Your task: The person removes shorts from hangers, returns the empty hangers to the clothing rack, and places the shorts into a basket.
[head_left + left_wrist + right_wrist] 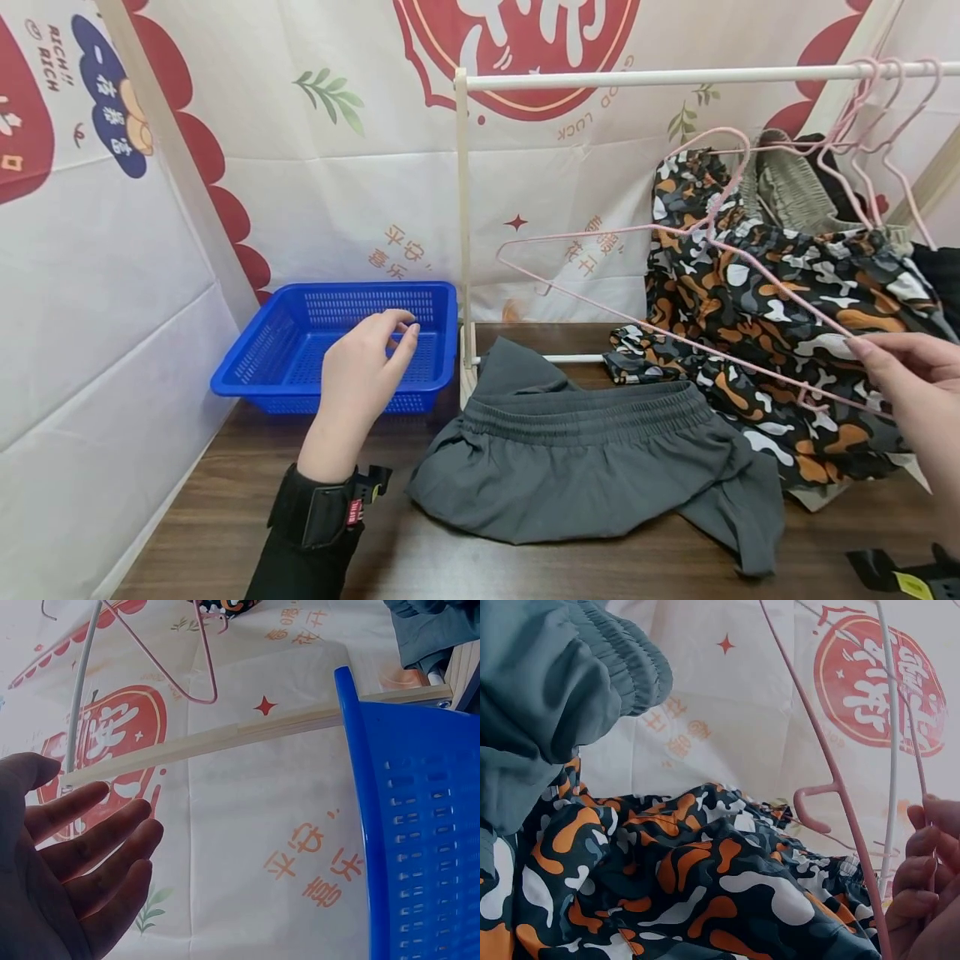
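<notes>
Now the right hand (918, 383) pinches the pink hanger (675, 275); the empty, relaxed left hand (363, 371) should likely grasp the grey shorts (592, 467).

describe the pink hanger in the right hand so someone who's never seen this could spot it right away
Start at the white rack standing on the wooden table. In front of it, over the camouflage garment, one thin pink hanger lies tilted, its low end pinched by the right hand. Unlike the other pink hangers hooked on the rail, this one is off the rail and carries no clothes.
</notes>
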